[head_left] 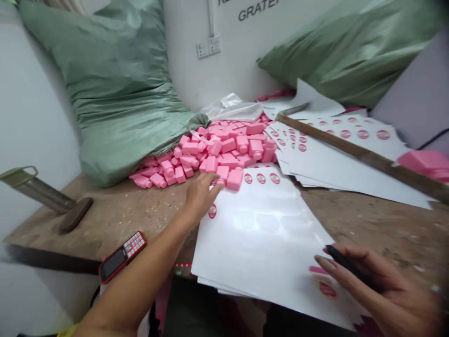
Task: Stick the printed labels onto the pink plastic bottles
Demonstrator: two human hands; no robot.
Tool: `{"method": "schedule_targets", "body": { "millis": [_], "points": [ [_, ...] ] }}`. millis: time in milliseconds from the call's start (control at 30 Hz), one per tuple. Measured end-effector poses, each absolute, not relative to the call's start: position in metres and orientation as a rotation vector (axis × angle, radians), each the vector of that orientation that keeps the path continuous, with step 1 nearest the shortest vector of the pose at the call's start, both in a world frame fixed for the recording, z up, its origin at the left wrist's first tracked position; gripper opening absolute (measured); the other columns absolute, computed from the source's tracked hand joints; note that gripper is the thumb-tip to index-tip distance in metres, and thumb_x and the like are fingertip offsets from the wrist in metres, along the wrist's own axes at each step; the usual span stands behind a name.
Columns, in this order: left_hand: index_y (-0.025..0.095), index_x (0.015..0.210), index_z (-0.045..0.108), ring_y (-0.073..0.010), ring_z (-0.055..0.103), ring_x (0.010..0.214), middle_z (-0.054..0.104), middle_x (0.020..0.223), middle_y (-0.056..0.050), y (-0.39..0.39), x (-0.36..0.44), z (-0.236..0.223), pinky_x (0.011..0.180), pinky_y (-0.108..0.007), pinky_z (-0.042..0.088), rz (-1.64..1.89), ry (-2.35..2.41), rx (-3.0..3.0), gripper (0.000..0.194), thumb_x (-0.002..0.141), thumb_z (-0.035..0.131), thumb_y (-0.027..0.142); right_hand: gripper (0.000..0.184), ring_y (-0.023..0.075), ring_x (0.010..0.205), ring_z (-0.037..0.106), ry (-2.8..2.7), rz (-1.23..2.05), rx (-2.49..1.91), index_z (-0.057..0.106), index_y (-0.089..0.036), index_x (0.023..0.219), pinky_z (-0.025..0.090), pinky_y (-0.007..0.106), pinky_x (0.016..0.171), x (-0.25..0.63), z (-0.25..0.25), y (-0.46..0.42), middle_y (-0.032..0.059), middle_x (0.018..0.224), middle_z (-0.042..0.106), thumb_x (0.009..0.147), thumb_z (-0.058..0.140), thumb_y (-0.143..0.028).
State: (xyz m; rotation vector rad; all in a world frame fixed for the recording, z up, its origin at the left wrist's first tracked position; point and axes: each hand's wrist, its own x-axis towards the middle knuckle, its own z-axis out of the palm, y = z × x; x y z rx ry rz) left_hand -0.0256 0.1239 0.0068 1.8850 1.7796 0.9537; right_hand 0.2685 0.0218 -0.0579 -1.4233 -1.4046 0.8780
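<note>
My left hand (201, 193) reaches forward to the near edge of a heap of small pink plastic bottles (217, 152) on a worn wooden table (115, 210); its fingers are stretched out and touch a bottle without gripping it. My right hand (372, 285) rests at the lower right on a white sticker sheet (259, 234), fingers loosely curled around a thin black tool (345, 264). A few round red stickers (261, 178) remain on the sheet, one beside my left wrist (212, 211), others near my right fingers.
More sticker sheets (336, 150) lie to the right under a long wooden stick (368, 157). Large green sacks (119, 89) lean on the wall left and right. A red phone (121, 257) lies at the table's near edge, a metal tool (42, 192) at far left.
</note>
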Motion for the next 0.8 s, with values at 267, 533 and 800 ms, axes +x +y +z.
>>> {"method": "schedule_targets", "body": {
  "millis": [267,533,800],
  "points": [
    [0.017,0.080,0.064,-0.0353,0.036,0.131,0.063,0.107,-0.009,0.179,0.039,-0.002,0.109,-0.050,0.023,0.828,1.726,1.940,0.012,0.075,0.071,0.025,0.025,0.0244,0.080,0.065,-1.272,0.976,-1.563,0.065,-0.025,0.084,0.053,0.031,0.067,0.287,-0.042,0.014,0.0054,0.085,0.069,0.072,0.075,-0.045],
    [0.020,0.093,0.060,-0.0328,0.037,0.131,0.054,0.109,-0.002,0.157,0.038,-0.003,0.103,-0.041,0.035,0.812,1.607,1.812,0.020,0.075,0.066,0.018,0.026,0.0145,0.066,0.052,-1.227,0.980,-1.515,0.058,-0.021,0.083,0.040,0.025,0.057,0.289,-0.047,0.011,-0.0012,0.074,0.056,0.078,0.070,-0.043],
    [0.019,0.087,0.063,-0.0146,0.054,0.071,0.061,0.081,-0.002,0.075,0.046,0.010,0.063,-0.027,0.042,0.490,1.185,1.447,0.030,0.074,0.072,0.045,0.030,0.0134,0.062,0.053,-1.309,1.154,-1.323,0.062,-0.023,0.098,0.043,0.024,0.055,0.270,-0.024,0.014,-0.0033,0.069,0.055,0.075,0.073,-0.039]
  ]
}}
